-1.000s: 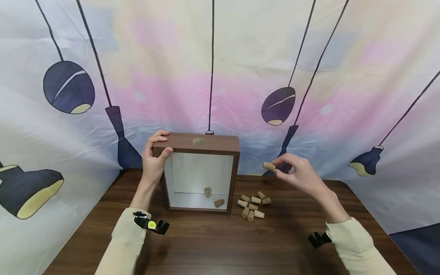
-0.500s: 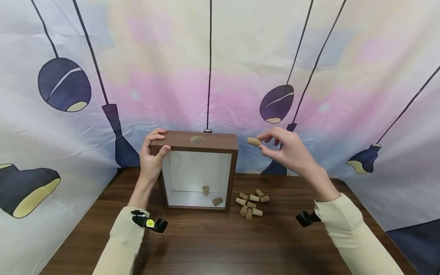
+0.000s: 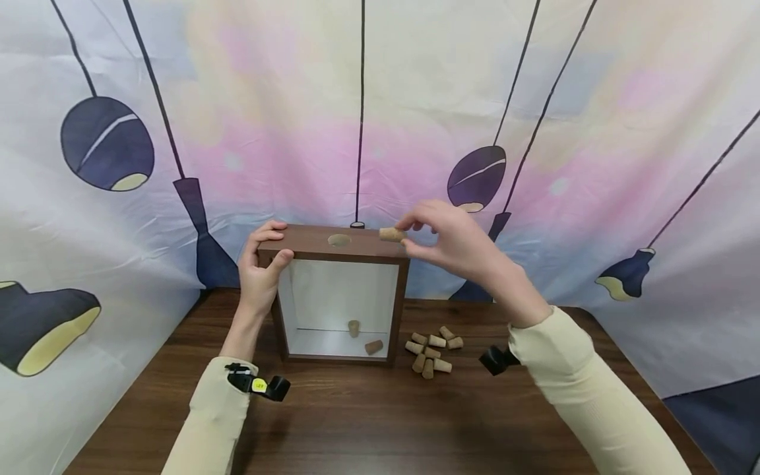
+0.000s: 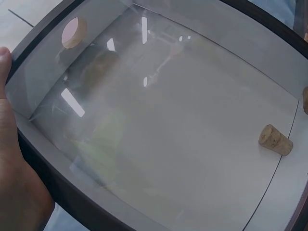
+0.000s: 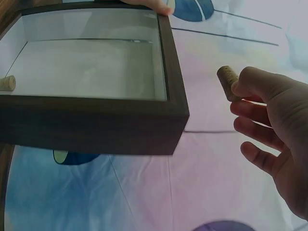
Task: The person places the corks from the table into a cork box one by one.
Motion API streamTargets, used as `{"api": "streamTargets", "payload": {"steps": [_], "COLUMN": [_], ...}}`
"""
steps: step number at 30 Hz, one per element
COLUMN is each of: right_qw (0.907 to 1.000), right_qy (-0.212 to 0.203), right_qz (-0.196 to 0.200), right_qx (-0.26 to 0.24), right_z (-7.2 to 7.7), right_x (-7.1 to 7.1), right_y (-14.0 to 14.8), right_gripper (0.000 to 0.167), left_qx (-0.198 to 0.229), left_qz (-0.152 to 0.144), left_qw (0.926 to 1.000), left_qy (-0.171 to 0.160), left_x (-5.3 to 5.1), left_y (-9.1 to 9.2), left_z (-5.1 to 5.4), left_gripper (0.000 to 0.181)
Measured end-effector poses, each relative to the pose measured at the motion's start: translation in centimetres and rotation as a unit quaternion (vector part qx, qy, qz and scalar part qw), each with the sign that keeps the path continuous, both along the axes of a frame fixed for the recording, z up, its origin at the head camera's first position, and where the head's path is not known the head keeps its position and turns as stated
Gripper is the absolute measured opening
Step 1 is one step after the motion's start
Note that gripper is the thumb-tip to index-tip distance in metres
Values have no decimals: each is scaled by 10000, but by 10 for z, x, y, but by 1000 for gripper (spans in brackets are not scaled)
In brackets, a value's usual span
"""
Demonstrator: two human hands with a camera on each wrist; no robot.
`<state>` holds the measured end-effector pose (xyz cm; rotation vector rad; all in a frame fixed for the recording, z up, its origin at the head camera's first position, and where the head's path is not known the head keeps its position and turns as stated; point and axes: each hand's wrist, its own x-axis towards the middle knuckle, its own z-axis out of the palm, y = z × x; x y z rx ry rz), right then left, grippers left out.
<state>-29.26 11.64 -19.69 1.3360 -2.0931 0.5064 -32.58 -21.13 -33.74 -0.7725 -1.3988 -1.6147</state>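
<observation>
Lamp-patterned cloth point(image 3: 267, 99) hung behind the desk point(image 3: 380, 429) as your left hand point(image 3: 260, 272) gripped the box point(image 3: 304, 243) and your right hand point(image 3: 460, 241) pinched a cork point(image 3: 389, 235) above it, right of the hole point(image 3: 340, 241), apparently to post it through, which likely called for centring next.

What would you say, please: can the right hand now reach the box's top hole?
Probably yes: the right hand pinches a cork near the hole, which looks uncovered; the left hand grips the box away from it.
</observation>
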Motion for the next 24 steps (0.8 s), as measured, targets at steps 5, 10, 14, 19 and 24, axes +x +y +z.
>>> {"api": "streamTargets", "payload": {"steps": [5,10,14,19,24], "right_qw": [9984,9955,9936,9894,9798], "right_qy": [-170,-413,-386,-285,-63], "right_qz": [-281,-479,-662,-965,-1282], "right_qx": [456,713,826,1043,1532], "right_z": [7,8,8,8,4], "right_x": [0,3,2,-2,-5], "right_y": [-27,-46,-59,-73,-83], "right_gripper": [13,11,10,10,13], "left_qx": [11,-24,-18,24,-48], "left_qz": [7,47,32,41,84], "left_qw": [10000,10000,10000,10000,9999], "left_qy": [4,-56,-75,-74,-43], "left_x": [2,2,7,7,3], "left_y": [0,0,-1,-2,0], "left_z": [3,1,1,2,0], "left_gripper": [50,48,47,46,51]}}
